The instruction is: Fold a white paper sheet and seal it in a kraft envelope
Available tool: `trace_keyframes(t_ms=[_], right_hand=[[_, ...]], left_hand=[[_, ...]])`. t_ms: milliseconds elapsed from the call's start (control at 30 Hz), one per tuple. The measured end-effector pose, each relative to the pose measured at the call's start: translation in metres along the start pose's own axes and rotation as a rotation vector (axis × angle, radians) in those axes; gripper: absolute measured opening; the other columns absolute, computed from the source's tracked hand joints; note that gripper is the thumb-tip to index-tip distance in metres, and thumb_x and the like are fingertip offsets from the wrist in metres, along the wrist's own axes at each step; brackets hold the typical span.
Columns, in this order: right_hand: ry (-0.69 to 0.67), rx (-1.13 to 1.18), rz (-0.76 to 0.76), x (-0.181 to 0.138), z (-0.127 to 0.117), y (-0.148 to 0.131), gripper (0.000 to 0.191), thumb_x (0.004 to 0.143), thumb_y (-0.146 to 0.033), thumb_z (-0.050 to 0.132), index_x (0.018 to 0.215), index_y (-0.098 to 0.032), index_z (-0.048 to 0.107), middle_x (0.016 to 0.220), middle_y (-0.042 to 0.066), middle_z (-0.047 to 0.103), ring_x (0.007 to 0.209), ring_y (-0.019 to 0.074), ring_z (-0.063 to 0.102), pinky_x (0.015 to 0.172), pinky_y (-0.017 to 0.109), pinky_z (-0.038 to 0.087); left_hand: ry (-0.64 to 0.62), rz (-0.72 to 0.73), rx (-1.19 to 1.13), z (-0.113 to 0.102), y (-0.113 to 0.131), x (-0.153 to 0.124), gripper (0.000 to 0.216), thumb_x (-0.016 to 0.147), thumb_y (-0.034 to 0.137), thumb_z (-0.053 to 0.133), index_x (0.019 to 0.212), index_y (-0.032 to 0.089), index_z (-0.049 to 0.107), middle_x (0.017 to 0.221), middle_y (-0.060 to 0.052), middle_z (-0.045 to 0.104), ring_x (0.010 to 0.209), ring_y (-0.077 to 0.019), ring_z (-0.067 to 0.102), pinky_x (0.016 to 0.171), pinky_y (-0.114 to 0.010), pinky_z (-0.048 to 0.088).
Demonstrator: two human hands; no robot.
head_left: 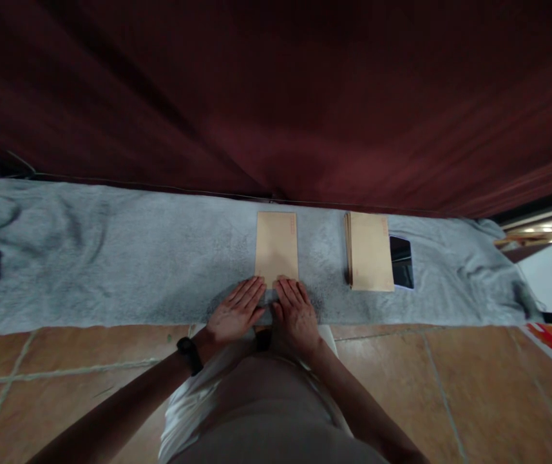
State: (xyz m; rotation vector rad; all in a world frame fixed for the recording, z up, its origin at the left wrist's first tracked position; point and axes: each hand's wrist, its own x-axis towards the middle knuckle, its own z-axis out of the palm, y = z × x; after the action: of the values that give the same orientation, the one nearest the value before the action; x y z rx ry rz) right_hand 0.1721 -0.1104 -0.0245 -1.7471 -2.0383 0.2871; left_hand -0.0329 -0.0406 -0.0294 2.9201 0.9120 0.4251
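On the grey blanket (111, 258), left hand (235, 312) and right hand (295, 310) press flat, fingers spread, on the envelope (276, 248), which could crease or slide over soft fabric.

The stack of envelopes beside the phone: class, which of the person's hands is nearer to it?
Right. The right hand lies flat just left of and below the stack of envelopes; the left hand lies farther left, beyond the right hand.

We see a pile of brown envelopes (370, 251) on the gray blanket (111, 258). A black phone (401, 261) lies just beside it. A dark red curtain (276, 96) hangs behind.
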Motion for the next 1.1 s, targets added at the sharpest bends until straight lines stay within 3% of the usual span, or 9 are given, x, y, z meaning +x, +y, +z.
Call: trace_keyframes(t_ms=[233, 500, 633, 800, 1000, 1100], right_hand=[[0.015, -0.03, 0.053, -0.011, -0.008, 0.016, 0.052, 0.106, -0.026, 0.043, 0.157, -0.017, 0.039, 0.159, 0.012, 0.047, 0.149, 0.0255, 0.042, 0.123, 0.05, 0.035], [0.087, -0.017, 0.063, -0.009, -0.007, 0.016, 0.051, 0.105, -0.023, 0.045, 0.156, -0.019, 0.042, 0.154, 0.011, 0.054, 0.145, 0.0249, 0.048, 0.121, 0.049, 0.039], [0.101, 0.004, 0.066, -0.007, -0.007, 0.016, 0.051, 0.104, -0.023, 0.044, 0.155, -0.02, 0.042, 0.153, 0.01, 0.055, 0.144, 0.0244, 0.049, 0.121, 0.048, 0.04], [0.13, 0.024, 0.094, -0.002, -0.002, 0.017, 0.051, 0.104, -0.021, 0.041, 0.154, -0.02, 0.043, 0.153, 0.011, 0.055, 0.143, 0.0246, 0.049, 0.119, 0.049, 0.04], [0.249, 0.011, 0.252, 0.006, 0.008, 0.015, 0.052, 0.103, -0.025, 0.042, 0.155, -0.018, 0.039, 0.155, 0.017, 0.049, 0.147, 0.0299, 0.042, 0.117, 0.056, 0.037], [0.303, 0.063, 0.3, 0.012, 0.014, 0.016, 0.049, 0.102, -0.028, 0.045, 0.149, -0.016, 0.045, 0.147, 0.018, 0.054, 0.142, 0.0313, 0.045, 0.114, 0.056, 0.04]], left_hand=[[0.018, -0.017, 0.008, -0.001, 0.001, 0.002, 0.05, 0.104, 0.034, 0.048, 0.149, 0.012, 0.052, 0.152, -0.015, 0.055, 0.143, -0.0283, 0.051, 0.116, -0.045, 0.046], [-0.155, -0.088, 0.068, -0.015, 0.0, 0.02, 0.043, 0.098, 0.011, 0.047, 0.138, 0.018, 0.063, 0.147, -0.012, 0.061, 0.136, -0.0264, 0.058, 0.108, -0.042, 0.052], [-0.246, -0.055, 0.126, -0.022, 0.002, 0.031, 0.055, 0.089, 0.001, 0.047, 0.14, 0.018, 0.061, 0.146, -0.014, 0.061, 0.135, -0.0277, 0.058, 0.104, -0.042, 0.054], [-0.273, -0.03, 0.157, -0.027, 0.011, 0.041, 0.063, 0.088, 0.002, 0.051, 0.148, 0.021, 0.053, 0.145, -0.015, 0.062, 0.136, -0.0276, 0.057, 0.104, -0.041, 0.054], [-0.289, -0.022, 0.231, -0.03, 0.022, 0.049, 0.054, 0.087, -0.002, 0.051, 0.137, 0.014, 0.062, 0.139, -0.016, 0.065, 0.13, -0.0286, 0.061, 0.1, -0.039, 0.055], [-0.272, -0.042, 0.229, -0.032, 0.025, 0.053, 0.053, 0.087, -0.003, 0.051, 0.136, 0.014, 0.062, 0.136, -0.016, 0.066, 0.125, -0.0289, 0.063, 0.101, -0.04, 0.054]])
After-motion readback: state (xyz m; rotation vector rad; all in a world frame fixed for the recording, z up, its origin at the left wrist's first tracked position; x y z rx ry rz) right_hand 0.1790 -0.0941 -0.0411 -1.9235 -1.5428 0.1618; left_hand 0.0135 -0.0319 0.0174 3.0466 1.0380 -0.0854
